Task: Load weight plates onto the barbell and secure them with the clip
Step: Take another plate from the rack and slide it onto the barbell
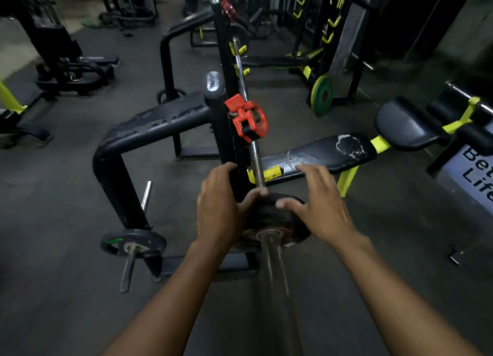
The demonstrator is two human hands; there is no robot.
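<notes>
The barbell sleeve (274, 270) runs from the bottom centre away from me. A black weight plate (269, 217) sits on it, close to the rack upright (226, 131). My left hand (218, 209) grips the plate's left rim, thumb on its near face. My right hand (317, 203) rests its thumb on the plate's right side, with the fingers spread and straight above it. A red clip (248, 118) sits on the thin bar shaft (256, 163) beyond the plate, apart from both hands.
A small black plate (133, 243) hangs on a storage peg low at the left. A worn black bench (320, 152) with yellow frame lies right of the bar. A green plate (322, 94) stands on a far rack. Dark rubber floor surrounds me.
</notes>
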